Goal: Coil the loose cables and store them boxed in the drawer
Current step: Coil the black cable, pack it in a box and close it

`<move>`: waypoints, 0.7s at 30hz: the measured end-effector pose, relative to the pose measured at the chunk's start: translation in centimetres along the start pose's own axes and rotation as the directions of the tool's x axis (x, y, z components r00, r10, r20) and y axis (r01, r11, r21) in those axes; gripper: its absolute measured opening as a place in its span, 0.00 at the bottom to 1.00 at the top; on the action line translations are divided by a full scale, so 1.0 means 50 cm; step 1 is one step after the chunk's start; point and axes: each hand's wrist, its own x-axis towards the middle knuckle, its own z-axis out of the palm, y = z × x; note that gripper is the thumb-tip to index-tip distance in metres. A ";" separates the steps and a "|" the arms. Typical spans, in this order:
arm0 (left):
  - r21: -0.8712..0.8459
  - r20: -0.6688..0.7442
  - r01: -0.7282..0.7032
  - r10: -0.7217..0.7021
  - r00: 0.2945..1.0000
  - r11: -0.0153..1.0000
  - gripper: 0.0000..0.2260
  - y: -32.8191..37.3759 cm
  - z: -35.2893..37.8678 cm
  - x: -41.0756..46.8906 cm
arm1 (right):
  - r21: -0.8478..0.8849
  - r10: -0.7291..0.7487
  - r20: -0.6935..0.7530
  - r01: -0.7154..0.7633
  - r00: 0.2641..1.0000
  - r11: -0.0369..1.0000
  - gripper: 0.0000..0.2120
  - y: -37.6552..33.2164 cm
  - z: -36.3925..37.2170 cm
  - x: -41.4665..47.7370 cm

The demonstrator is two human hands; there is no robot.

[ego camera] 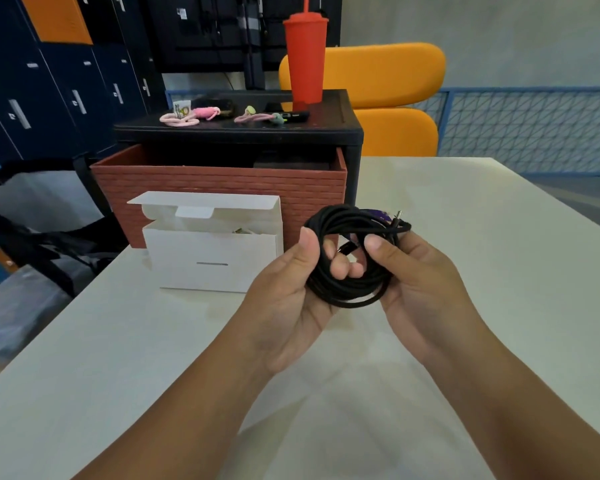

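1. The coiled black braided cable (340, 220) is held above the pale tabletop (118, 341), just in front of the pulled-out, brick-patterned red-brown drawer (222, 188). The left hand (284, 289) grips its left rim, thumb on top and fingers curled through the centre. The right hand (420, 278) pinches the right rim, thumb in front and fingers behind. No tie is visible on the loops, so easing either grip would probably let them spring apart.
2. A metal-tipped plug (399, 214) pokes out at the coil's upper right. That free end could snag a flap or start unwinding.
3. The open white cardboard box (212, 251) stands just left of the coil and already holds something I cannot identify. The coil looks bulky for the opening, so forcing it in may crumple the walls or shove the light box along the table.
4. Pink looped cables (181, 119) lie on the black cabinet top (326, 133) near a tall red plastic tumbler (305, 60). A careless reach there could tip it.
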 end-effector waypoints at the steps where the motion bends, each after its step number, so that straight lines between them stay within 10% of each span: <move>1: -0.009 -0.019 -0.001 0.001 1.000 1.000 0.15 0.002 0.002 0.000 | 0.005 0.024 -0.004 -0.024 1.000 1.000 0.15 0.006 0.000 -0.001; 21: 0.259 -0.301 -0.139 0.216 0.929 0.956 0.15 -0.004 0.014 0.000 | -0.179 0.167 -0.071 -0.177 0.983 0.968 0.09 0.034 0.027 -0.013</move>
